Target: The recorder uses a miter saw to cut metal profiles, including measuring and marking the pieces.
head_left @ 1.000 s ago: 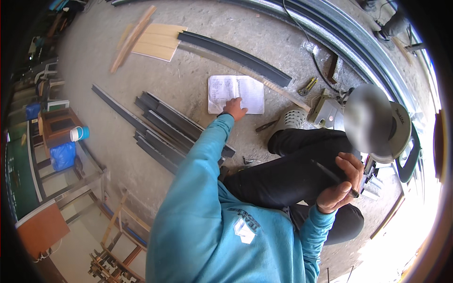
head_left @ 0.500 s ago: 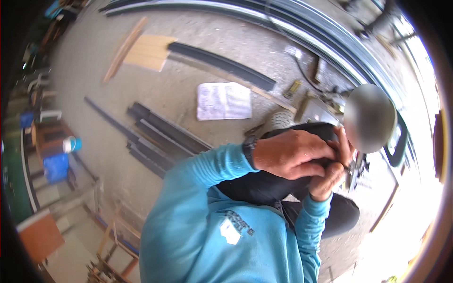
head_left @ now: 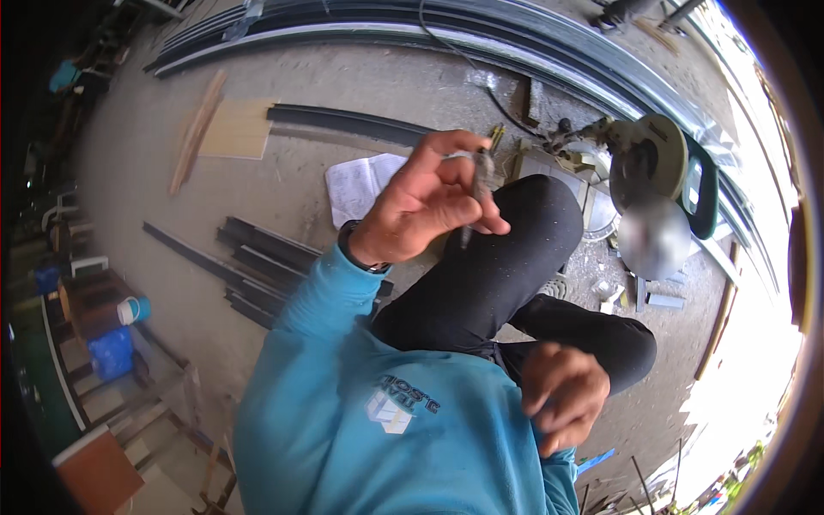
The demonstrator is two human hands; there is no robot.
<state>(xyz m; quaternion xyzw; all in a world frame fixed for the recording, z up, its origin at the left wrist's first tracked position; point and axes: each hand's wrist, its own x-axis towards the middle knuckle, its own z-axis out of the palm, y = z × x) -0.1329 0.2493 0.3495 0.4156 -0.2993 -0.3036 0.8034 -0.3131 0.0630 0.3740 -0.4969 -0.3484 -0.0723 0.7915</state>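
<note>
My left hand (head_left: 429,202) is raised over my bent knee (head_left: 524,232), with a dark watch at the wrist. Its fingers pinch a thin dark pen-like tool (head_left: 477,184) that points downward. My right hand (head_left: 562,399) is low by my waist, blurred, with its fingers curled and nothing visible in it. A white open notebook (head_left: 360,184) lies on the concrete floor just beyond my left hand. I wear a blue long-sleeved top and black trousers.
Dark metal profiles (head_left: 257,262) lie in a bundle on the floor at the left. A mitre saw (head_left: 657,159) stands at the right, with long curved rails (head_left: 412,26) behind it. A wooden board (head_left: 236,129) and a blue-and-white can (head_left: 130,309) are further left.
My left hand left the notebook on the floor, met my right hand at the knee and now holds the pen-like tool up. My right hand dropped toward my waist.
</note>
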